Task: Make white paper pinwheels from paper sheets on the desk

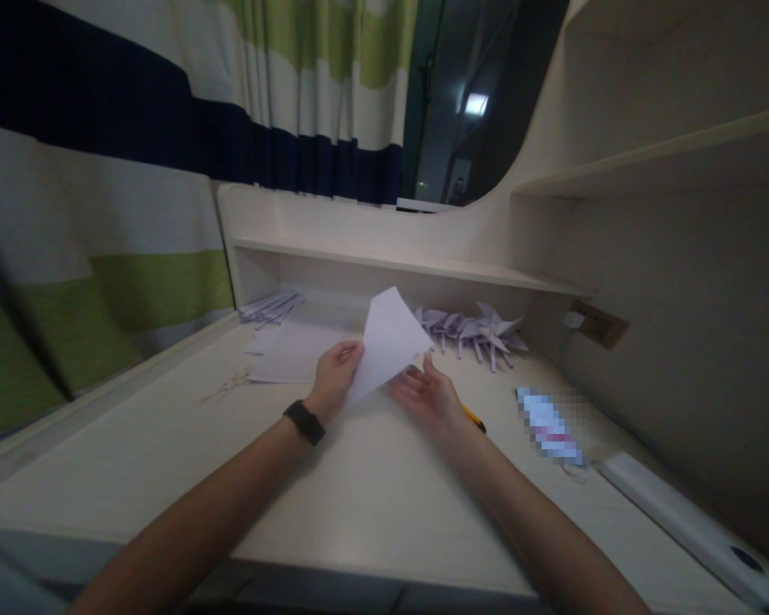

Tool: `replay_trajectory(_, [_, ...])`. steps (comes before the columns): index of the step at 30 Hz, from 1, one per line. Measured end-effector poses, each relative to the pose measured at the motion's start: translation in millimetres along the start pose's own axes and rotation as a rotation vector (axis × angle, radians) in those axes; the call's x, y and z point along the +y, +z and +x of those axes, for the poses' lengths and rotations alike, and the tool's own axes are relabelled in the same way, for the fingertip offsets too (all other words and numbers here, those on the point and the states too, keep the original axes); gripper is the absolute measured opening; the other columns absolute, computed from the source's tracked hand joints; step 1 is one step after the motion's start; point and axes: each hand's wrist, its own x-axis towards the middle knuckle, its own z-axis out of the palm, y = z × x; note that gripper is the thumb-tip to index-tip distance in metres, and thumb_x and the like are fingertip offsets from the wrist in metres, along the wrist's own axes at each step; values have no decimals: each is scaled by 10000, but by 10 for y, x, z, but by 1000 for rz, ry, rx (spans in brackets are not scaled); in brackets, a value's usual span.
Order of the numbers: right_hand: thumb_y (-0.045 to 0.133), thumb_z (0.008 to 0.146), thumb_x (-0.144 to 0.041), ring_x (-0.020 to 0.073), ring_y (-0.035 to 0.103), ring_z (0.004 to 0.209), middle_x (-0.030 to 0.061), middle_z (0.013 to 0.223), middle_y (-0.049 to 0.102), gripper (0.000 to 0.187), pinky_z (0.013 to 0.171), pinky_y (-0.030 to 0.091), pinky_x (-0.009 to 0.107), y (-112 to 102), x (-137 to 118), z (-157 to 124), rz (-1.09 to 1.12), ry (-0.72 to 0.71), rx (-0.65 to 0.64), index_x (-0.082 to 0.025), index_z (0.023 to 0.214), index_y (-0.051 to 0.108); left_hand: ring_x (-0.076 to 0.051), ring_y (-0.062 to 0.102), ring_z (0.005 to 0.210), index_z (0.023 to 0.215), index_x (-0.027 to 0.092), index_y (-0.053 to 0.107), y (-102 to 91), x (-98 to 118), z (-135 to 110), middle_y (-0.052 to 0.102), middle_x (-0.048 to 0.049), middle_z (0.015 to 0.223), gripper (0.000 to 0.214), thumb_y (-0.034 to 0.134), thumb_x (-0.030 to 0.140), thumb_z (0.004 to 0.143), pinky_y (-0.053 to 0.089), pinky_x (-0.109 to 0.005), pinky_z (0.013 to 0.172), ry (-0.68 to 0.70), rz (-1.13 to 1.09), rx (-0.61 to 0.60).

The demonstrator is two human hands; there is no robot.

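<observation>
A white sheet of paper (390, 337) is held up over the desk, tilted, with a pointed corner to the right. My left hand (338, 376), with a dark band on the wrist, pinches its left edge between thumb and fingers. Close by the paper's lower right edge is my right hand (428, 393), slightly blurred, its thumb raised apart from the stretched fingers. Whether its fingertips touch the paper is hard to tell. Larger white sheets (288, 350) lie flat behind my left hand. A yellow and black tool (473, 418) is partly hidden by my right forearm.
Several paper pinwheels (480, 329) lie at the back right of the desk (359, 504). Rolled or folded paper strips (272, 306) sit at the back left. To the right are a pixelated light-blue item (549, 425), a long white bar (685, 521) and a wall socket (595, 323).
</observation>
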Motion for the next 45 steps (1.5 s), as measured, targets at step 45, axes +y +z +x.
replay_trajectory(45, [769, 568, -206, 157, 633, 580, 79, 749, 726, 277, 564, 459, 253, -381, -191, -161, -507, -18, -201, -126, 832, 747, -185, 659, 674, 974, 130, 723, -387, -26, -9, 714, -131, 830, 349, 760, 240, 645, 508, -275, 614, -401, 147, -634])
